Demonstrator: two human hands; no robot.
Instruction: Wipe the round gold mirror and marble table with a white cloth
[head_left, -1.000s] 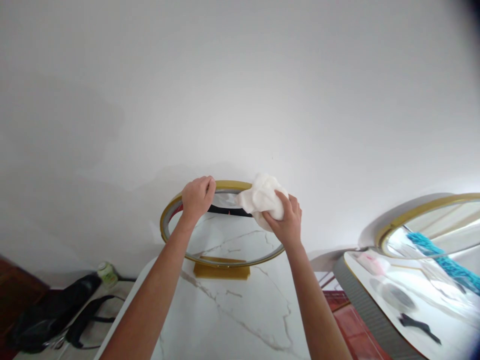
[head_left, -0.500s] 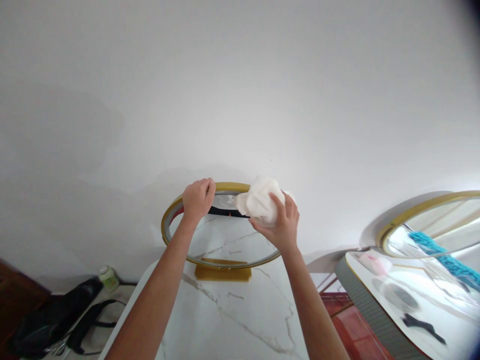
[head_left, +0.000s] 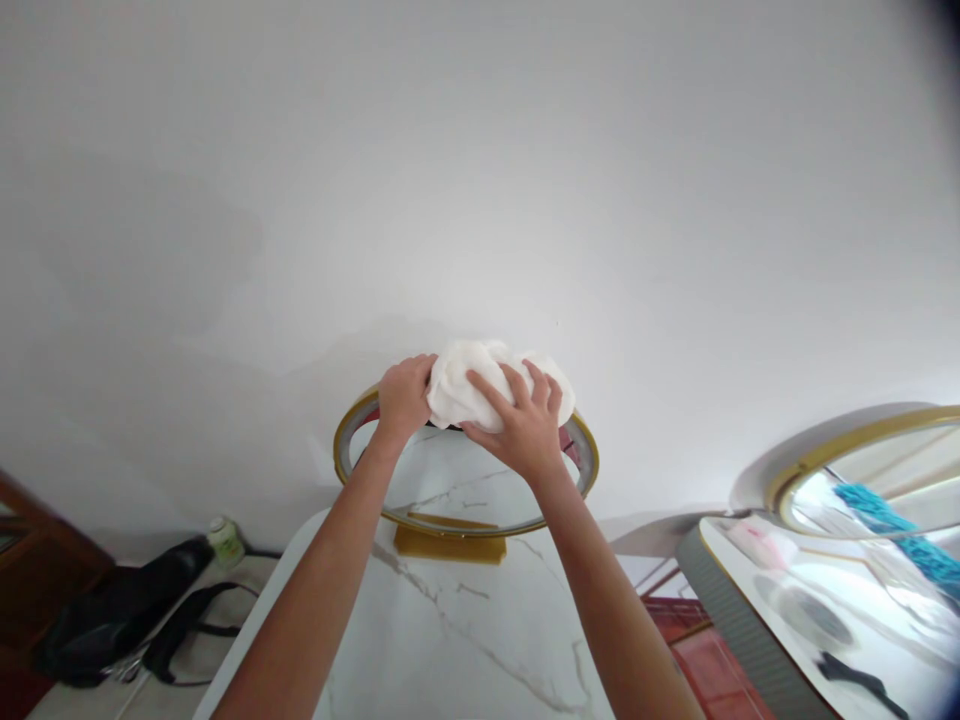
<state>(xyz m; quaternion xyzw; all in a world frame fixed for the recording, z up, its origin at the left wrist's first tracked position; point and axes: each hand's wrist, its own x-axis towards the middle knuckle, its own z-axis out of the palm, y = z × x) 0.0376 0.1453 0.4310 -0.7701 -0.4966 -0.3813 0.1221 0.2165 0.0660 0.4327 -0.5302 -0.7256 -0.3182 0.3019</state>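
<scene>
A round mirror point(head_left: 450, 480) in a gold frame stands on a gold base point(head_left: 450, 545) on the white marble-patterned tabletop point(head_left: 465, 640). My left hand point(head_left: 406, 395) is closed over the upper left of the mirror's rim. Bunched in my right hand point(head_left: 521, 415) is a white cloth point(head_left: 469, 385), pressed along the top of the frame with fingers spread over it. The cloth covers most of the top rim and touches or nearly touches my left fingers.
On the right, a second table point(head_left: 780, 600) carries another gold-framed mirror point(head_left: 885, 470), a turquoise fluffy item point(head_left: 900, 530) and a black strip point(head_left: 859, 680). Down left lie a black bag point(head_left: 124, 610) and a green-labelled bottle point(head_left: 225, 543). A pale wall point(head_left: 480, 180) rises behind.
My right hand has slid the cloth leftward along the top rim, up to my left hand. The left hand keeps its grip on the frame. The view has shifted slightly.
</scene>
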